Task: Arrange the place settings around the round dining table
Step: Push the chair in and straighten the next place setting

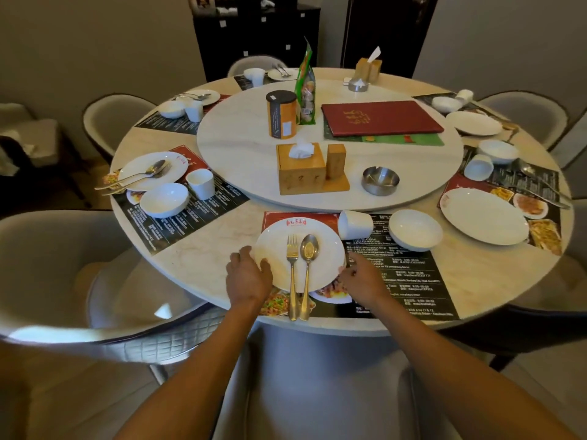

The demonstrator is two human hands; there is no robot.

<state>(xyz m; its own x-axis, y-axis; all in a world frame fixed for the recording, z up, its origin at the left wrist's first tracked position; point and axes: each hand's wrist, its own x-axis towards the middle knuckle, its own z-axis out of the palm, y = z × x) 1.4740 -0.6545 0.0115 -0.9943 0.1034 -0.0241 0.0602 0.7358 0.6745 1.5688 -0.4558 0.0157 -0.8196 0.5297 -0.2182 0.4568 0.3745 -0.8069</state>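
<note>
Head camera, looking down over a round marble dining table (197, 249) ringed by grey upholstered chairs. Nearest the viewer, a white dinner plate (273, 249) with a red logo sits on a dark printed placemat (400, 274) at the table's near edge. A gold fork (292, 258) and gold spoon (308, 249) lie side by side on the plate, their handles running off its near rim toward the table edge.

The left hand (247, 274) grips the plate's left rim, thumb on top and fingers curled around the edge. The right hand (359, 281) is at the right rim with fingers bent; whether it actually pinches the rim or only touches it cannot be told.

Just beyond the plate, on the same mat, a white cup (354, 224) lies on its side, and a white bowl (414, 229) stands to its right. Other settings sit around the table, with a lazy Susan (241, 173) in the middle carrying a wooden tissue box (300, 169), a steel ashtray (380, 180) and a red menu (381, 117).

The plate looks glazed, rigid, breakable and smooth, so opposite rims are the sensible hold. Kept level it should move easily; tilted, the loose cutlery would likely slide off.
</note>
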